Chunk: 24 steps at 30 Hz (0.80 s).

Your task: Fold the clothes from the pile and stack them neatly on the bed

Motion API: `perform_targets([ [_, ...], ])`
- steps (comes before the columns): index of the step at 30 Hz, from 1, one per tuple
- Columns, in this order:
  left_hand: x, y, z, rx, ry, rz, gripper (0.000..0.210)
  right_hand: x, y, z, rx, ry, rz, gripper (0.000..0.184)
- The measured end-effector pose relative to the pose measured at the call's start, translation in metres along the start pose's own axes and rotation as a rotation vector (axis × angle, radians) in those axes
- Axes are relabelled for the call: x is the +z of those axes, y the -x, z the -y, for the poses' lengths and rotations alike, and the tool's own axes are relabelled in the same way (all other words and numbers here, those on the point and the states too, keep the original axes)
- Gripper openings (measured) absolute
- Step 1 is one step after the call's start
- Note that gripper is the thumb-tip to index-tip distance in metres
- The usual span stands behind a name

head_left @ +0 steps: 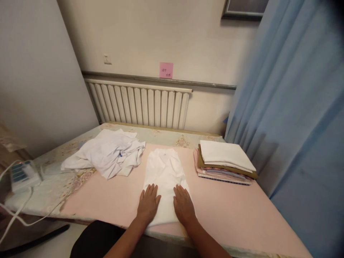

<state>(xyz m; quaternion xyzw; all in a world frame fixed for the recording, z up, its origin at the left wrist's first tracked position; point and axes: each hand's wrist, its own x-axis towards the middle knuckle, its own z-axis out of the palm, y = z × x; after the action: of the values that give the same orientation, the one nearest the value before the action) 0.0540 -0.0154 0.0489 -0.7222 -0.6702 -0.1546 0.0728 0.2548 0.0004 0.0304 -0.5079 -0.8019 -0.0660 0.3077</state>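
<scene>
A white shirt (pixel 165 172), folded into a long narrow rectangle, lies on a pink cloth (pixel 113 200) with its collar toward the wall. My left hand (pixel 148 204) rests flat on the shirt's left edge, fingers stretched out. On the right edge, my right hand (pixel 184 204) lies flat in the same way, palm down. Neither hand grips anything. To the left sits a loose heap of crumpled white clothing (pixel 107 150). A stack of folded clothes (pixel 225 161), white on top with brown, pink and checked layers beneath, stands to the right.
The pink cloth covers part of a table with a floral tablecloth (pixel 59 157). A power strip (pixel 25 175) with white cables is at the far left. Behind are a radiator (pixel 142 104) and a pink note (pixel 166 70); a blue curtain (pixel 290 107) hangs along the right.
</scene>
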Motion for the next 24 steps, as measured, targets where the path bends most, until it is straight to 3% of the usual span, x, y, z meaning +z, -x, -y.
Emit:
perform_targets([
  [2, -0.003, -0.004, -0.009, -0.021, -0.011, -0.022, 0.047, 0.002, 0.0, -0.001, 0.001, 0.0, -0.01, 0.04],
  [9, 0.0, -0.017, -0.044, 0.155, 0.035, -0.058, 0.045, 0.004, 0.0, -0.002, -0.007, -0.003, -0.021, 0.04],
  [24, 0.008, -0.01, -0.041, 0.19, 0.051, -0.087, 0.046, 0.005, 0.0, -0.002, -0.02, 0.014, -0.03, 0.04],
])
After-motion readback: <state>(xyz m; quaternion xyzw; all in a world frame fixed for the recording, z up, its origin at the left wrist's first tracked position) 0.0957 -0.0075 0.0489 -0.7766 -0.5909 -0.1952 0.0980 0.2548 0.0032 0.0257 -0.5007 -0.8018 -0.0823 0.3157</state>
